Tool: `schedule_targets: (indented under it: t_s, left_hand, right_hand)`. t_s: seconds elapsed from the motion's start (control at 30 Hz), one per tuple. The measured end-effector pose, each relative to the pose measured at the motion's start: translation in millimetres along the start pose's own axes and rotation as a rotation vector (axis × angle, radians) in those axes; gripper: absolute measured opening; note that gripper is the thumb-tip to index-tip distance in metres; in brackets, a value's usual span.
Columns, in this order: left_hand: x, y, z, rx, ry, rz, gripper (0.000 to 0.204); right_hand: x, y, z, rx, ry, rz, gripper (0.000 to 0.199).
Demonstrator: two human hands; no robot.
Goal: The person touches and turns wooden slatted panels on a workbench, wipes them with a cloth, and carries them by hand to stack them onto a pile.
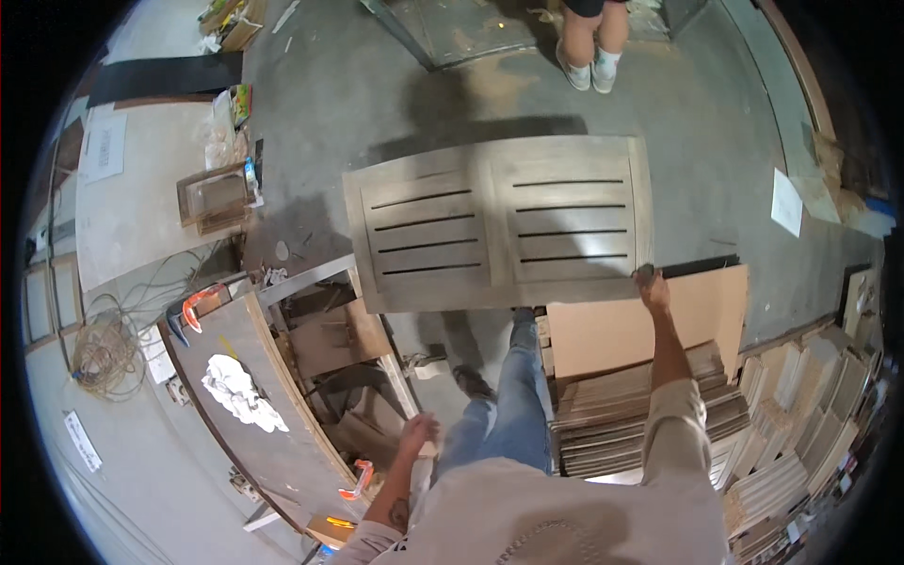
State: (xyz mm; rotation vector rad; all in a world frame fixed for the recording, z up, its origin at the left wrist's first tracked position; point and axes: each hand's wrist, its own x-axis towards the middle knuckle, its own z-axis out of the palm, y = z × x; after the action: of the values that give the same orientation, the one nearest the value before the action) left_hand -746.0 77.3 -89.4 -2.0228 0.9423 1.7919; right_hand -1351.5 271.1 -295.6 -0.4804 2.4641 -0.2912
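A wide grey-beige wooden panel (490,221) with two framed sections, each cut by several dark slots, extends in front of my legs over the floor. My right hand (652,285) is closed around its near right corner, with the arm stretched forward. Down by my left hip, my left hand (418,434) is loosely curled beside the edge of a wooden workbench frame (394,363). Nothing shows in its fingers, and it is apart from the panel.
On the workbench lie a crumpled white cloth (240,391) and orange clamps (198,306). A cardboard sheet (650,315) and stacked slatted panels (650,410) stand at my right. Coiled cable (113,353) lies far left. Another person's legs (591,47) are ahead.
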Motion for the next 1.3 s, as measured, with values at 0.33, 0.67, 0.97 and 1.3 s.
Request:
schedule_targets:
  t_s: [0.33,0.67,0.97,1.3]
  left_hand:
    - [129,90,108,0.079,-0.130,0.213,0.048]
    - [89,101,126,-0.824,-0.071,-0.008,0.066]
    - [34,129,124,-0.918,-0.271,0.280,0.035]
    - [-85,203,134,-0.546,-0.002,0.500,0.034]
  right_hand:
    - [-54,79,23,-0.356,0.517,-0.263,0.056]
    - [-266,-20,-50,-0.229,-0.130,0.232,0.063]
    - [-256,24,-76,0.208,-0.718,0.233,0.061]
    - [-172,-110,-94,0.413,-0.491,0.124,0.059]
